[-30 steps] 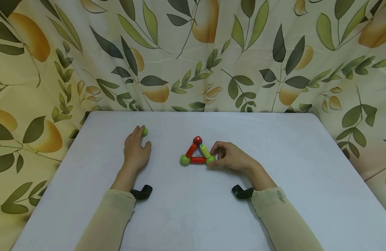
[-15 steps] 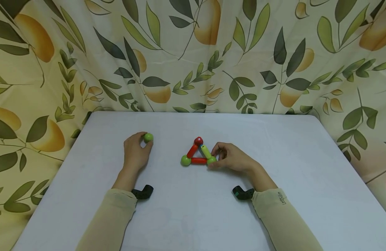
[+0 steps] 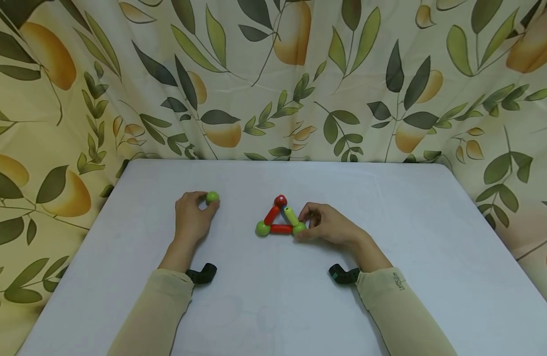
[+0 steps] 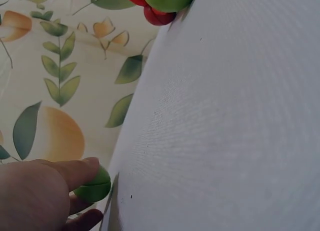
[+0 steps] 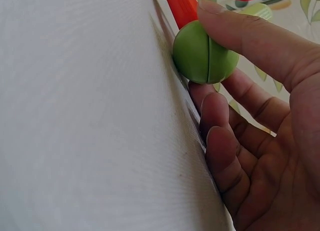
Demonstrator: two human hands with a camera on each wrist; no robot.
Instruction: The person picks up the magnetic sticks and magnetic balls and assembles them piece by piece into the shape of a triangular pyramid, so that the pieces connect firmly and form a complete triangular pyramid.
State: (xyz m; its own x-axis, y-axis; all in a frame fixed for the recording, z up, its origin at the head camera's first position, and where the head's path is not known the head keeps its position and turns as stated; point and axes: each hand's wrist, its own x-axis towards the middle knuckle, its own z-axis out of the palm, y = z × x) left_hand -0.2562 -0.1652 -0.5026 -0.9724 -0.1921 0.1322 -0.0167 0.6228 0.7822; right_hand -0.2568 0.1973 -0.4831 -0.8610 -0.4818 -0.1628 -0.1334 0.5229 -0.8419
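My left hand (image 3: 193, 217) pinches a loose green ball (image 3: 212, 197) between thumb and fingers at the left of the table; the left wrist view shows a seam round this ball (image 4: 97, 188). Right of it lies a triangle of toy rods and balls. A red ball (image 3: 280, 200) tops it, a green ball (image 3: 262, 228) forms its left corner, and red rods (image 3: 280, 229) and a yellow-green rod (image 3: 291, 216) make its sides. At the right corner my right hand (image 3: 331, 222) grips another green ball (image 5: 200, 53), thumb over it and fingers beneath.
A white-covered table (image 3: 264, 296) spreads under both hands. Behind it hangs a curtain (image 3: 237, 84) printed with leaves and fruit. Black wrist cameras (image 3: 202, 273) sit at both cuffs.
My left hand has taken the loose green ball between its fingers and drawn it slightly nearer and to the right. The right hand stays at the triangle's right corner.
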